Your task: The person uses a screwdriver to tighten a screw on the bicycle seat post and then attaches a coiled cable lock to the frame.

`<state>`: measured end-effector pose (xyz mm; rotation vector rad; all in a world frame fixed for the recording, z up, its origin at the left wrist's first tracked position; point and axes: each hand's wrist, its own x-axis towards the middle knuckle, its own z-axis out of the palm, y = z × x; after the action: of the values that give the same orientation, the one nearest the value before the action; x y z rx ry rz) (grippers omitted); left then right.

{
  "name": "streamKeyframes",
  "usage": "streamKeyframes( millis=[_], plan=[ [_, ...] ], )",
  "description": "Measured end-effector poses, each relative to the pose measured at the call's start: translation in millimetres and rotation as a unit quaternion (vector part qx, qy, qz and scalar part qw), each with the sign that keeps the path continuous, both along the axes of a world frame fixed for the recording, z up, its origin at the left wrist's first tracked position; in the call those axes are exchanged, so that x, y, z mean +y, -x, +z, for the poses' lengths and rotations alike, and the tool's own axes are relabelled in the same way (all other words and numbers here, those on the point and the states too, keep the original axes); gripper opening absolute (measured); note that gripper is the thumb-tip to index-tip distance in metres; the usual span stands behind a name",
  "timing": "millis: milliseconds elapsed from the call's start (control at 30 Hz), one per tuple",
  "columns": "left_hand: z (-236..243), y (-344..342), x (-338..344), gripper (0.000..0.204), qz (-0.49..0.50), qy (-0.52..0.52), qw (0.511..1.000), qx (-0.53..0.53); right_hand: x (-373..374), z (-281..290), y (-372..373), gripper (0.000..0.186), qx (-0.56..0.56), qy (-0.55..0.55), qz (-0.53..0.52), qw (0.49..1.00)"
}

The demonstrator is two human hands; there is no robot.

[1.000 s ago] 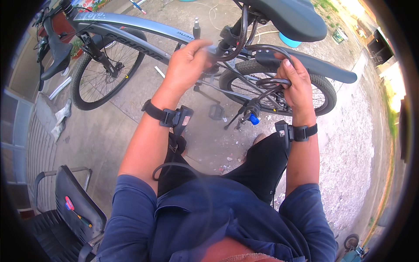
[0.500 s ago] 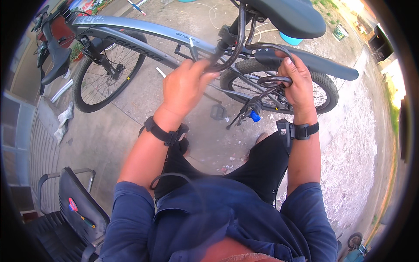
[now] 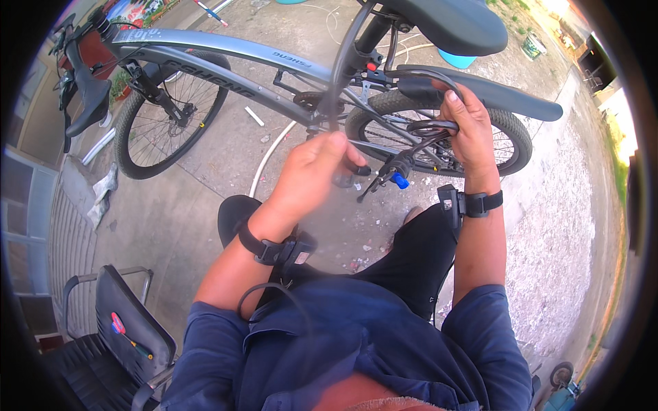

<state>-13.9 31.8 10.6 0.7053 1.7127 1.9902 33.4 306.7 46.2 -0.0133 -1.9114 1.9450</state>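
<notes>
A dark bike cable lock (image 3: 433,126) runs in loops beside the seat post (image 3: 373,40) of a grey bicycle (image 3: 240,81). My right hand (image 3: 469,130) is closed around its coils, in front of the rear wheel. From those coils hangs the black lock head (image 3: 396,164), with a blue piece (image 3: 400,181) on it. My left hand (image 3: 312,171) grips the cable's other end, lower down and left of the lock head. A dark tip pokes out past its fingers, and the cable rises from this hand, blurred, toward the saddle (image 3: 449,27).
The rear mudguard (image 3: 493,101) reaches right, behind my right hand. A white hose (image 3: 271,154) and a short white stick (image 3: 254,116) lie on the concrete. At lower left stands a black chair (image 3: 130,322) with a screwdriver (image 3: 137,342) on it. A bucket (image 3: 533,45) stands far right.
My left hand has moved down and right, from beside the seat post to near the lock head, drawing the cable end along. My right hand has barely moved.
</notes>
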Motion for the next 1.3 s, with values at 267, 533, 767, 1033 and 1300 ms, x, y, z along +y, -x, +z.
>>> streamKeyframes(
  millis=[267,533,767,1033,1300],
  plan=[
    [33,-7,-4,0.047,-0.096,-0.053,0.967,-0.229,2,-2,-2,0.027,0.0,-0.018,-0.009,1.0],
    [30,-18,13,0.052,-0.085,0.007,0.992,-0.091,4,1,-8,0.027,-0.021,-0.2,-0.047,0.979],
    [46,-17,7,0.047,-0.138,0.03,0.988,-0.054,3,9,-14,0.026,-0.019,-0.271,-0.067,0.96],
    [48,-2,15,0.024,0.069,0.263,0.865,0.421,2,29,-31,0.025,-0.014,-0.363,-0.069,0.929],
    [35,17,12,0.035,0.178,0.323,0.785,0.498,33,41,-48,0.027,0.01,-0.419,-0.198,0.886]
  ],
)
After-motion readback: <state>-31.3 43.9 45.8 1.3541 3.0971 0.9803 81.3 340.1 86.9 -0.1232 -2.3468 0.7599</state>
